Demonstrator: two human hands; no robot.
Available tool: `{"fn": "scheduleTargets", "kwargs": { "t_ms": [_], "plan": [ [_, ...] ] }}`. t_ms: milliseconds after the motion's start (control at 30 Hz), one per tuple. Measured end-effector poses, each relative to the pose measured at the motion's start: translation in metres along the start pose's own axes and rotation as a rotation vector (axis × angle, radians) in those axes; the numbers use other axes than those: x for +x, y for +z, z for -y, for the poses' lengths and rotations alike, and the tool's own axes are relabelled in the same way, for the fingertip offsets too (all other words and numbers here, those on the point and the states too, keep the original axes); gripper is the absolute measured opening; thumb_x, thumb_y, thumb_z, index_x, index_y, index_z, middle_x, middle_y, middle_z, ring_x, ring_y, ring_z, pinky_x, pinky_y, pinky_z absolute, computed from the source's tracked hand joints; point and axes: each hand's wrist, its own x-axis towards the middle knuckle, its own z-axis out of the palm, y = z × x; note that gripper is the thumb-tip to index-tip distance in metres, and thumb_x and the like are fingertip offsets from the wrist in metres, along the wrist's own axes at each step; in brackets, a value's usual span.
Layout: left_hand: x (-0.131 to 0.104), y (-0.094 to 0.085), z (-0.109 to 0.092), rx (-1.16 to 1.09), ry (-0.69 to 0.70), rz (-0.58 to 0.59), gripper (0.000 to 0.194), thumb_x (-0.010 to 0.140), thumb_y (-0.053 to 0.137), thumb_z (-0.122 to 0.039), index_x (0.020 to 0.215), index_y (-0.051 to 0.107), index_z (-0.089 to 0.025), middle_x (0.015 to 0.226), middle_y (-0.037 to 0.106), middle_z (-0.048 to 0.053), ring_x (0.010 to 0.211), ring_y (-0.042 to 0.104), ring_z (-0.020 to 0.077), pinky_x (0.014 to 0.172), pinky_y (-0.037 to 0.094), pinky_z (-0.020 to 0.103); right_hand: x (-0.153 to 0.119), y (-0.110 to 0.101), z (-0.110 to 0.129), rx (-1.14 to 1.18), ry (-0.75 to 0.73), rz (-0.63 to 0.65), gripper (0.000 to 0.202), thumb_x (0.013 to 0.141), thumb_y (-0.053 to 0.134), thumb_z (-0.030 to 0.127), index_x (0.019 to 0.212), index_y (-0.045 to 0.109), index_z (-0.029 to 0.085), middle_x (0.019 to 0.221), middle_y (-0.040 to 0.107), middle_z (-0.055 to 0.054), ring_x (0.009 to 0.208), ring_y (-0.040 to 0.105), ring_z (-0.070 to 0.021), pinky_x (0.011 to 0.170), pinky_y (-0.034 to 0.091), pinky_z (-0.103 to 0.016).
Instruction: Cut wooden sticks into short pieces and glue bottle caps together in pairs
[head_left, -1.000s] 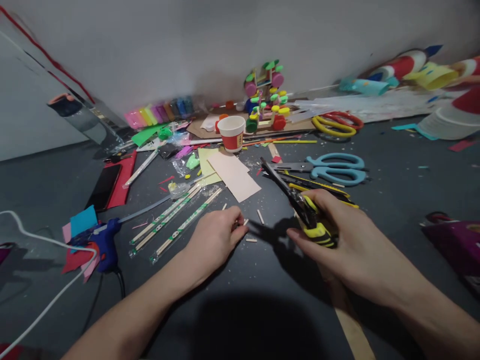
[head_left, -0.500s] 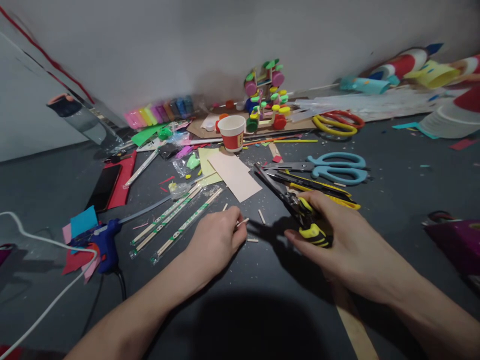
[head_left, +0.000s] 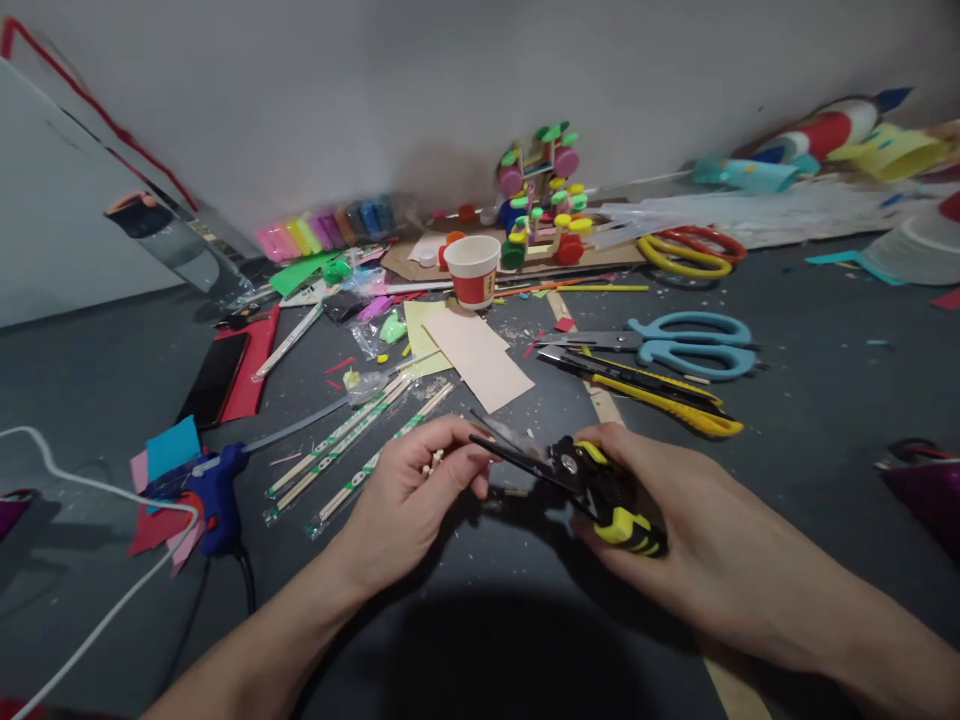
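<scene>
My left hand [head_left: 424, 495] is curled around a few short wooden stick pieces [head_left: 433, 463], whose pale cut ends show between thumb and fingers. In my right hand [head_left: 645, 520] is a pair of black-and-yellow snips [head_left: 574, 470] with long, dark jaws slightly apart. The jaw tips reach the fingertips of my left hand; whether something lies between them is hard to make out. Under the jaws, another short stick piece [head_left: 516, 492] lies on the dark table. Wrapped chopsticks [head_left: 349, 490] with green-printed sleeves lie left of my left hand.
Ahead are pale paper sheets [head_left: 480, 360] and a red-and-white paper cup [head_left: 474, 272]. Blue-handled scissors [head_left: 694, 345] and a yellow utility knife [head_left: 652, 392] lie to the right. A blue glue gun [head_left: 219, 500], its white cord [head_left: 82, 480] and a phone [head_left: 215, 380] are left.
My right hand has turned the snips leftward and lowered them to my left fingertips. My left hand has rolled, showing several stick pieces in its grip.
</scene>
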Motion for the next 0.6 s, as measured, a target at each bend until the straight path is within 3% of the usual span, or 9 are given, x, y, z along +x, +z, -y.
{"fn": "scheduleTargets", "kwargs": {
  "t_ms": [200, 433, 600],
  "plan": [
    [-0.0025, 0.0026, 0.0015, -0.093, 0.099, -0.061, 0.009, 0.091, 0.067, -0.026, 0.084, 0.07, -0.022, 0.065, 0.064, -0.003, 0.06, 0.055, 0.0097, 0.057, 0.042, 0.022, -0.0014, 0.0007, 0.0026, 0.014, -0.008, -0.017, 0.018, 0.079, 0.062, 0.027, 0.095, 0.058, 0.021, 0.089, 0.069, -0.006, 0.074, 0.063, -0.0223, 0.059, 0.046, -0.029],
    [-0.0041, 0.0067, 0.0055, -0.107, 0.231, -0.104, 0.012, 0.09, 0.07, -0.019, 0.079, 0.072, -0.024, 0.068, 0.067, -0.005, 0.063, 0.058, 0.0091, 0.062, 0.044, 0.022, -0.0043, 0.0045, 0.0024, 0.031, 0.014, 0.021, 0.008, 0.08, 0.057, 0.024, 0.088, 0.053, 0.023, 0.079, 0.065, 0.0, 0.064, 0.059, -0.0182, 0.052, 0.039, -0.026],
    [-0.0049, 0.006, 0.008, -0.101, 0.266, -0.103, 0.012, 0.09, 0.07, -0.019, 0.079, 0.07, -0.023, 0.071, 0.068, -0.003, 0.067, 0.059, 0.0102, 0.063, 0.045, 0.022, -0.0068, 0.0057, 0.0008, 0.029, 0.016, 0.071, 0.016, 0.076, 0.058, 0.02, 0.09, 0.052, 0.024, 0.082, 0.065, 0.001, 0.068, 0.06, -0.0188, 0.054, 0.04, -0.027]
  ]
}}
